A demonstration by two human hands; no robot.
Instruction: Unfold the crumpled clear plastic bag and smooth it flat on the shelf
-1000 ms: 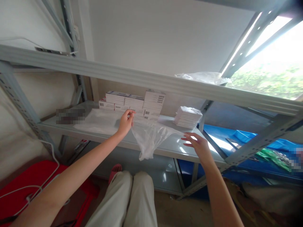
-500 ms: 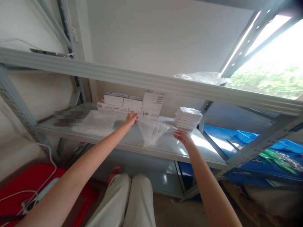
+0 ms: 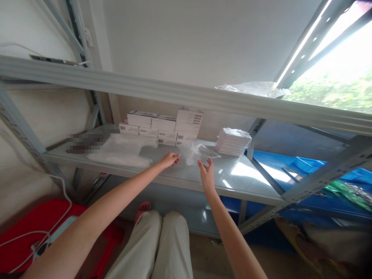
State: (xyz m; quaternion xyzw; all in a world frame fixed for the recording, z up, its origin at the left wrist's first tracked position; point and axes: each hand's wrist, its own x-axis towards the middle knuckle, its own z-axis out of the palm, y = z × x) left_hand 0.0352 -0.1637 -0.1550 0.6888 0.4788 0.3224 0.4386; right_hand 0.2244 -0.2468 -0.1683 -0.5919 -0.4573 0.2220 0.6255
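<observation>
A crumpled clear plastic bag (image 3: 194, 154) is over the grey metal shelf (image 3: 177, 176), just beyond my hands. My left hand (image 3: 171, 159) is to its left, with the fingers drawn together; whether anything thin is between them is hidden. My right hand (image 3: 207, 176) is just in front of the bag, its fingers spread and holding nothing. Behind the bag, white printed boxes (image 3: 188, 120) are stacked against the back wall. To the right is another stack of white boxes (image 3: 232, 141) wrapped in clear plastic. Flat, translucent plastic bags (image 3: 119, 151) lie on the left.
The upper shelf beam (image 3: 174, 87) crosses above my hands, with more clear plastic (image 3: 252, 89) on that level. A slanted metal brace (image 3: 314, 184) and blue bins (image 3: 334, 170) are at the right. A red stool (image 3: 17, 228) with a white cable is at lower left.
The bag, earlier stretched between both hands, is now crumpled beyond them. My right hand has come off it and moved left; my left hand has moved right and nearer to me.
</observation>
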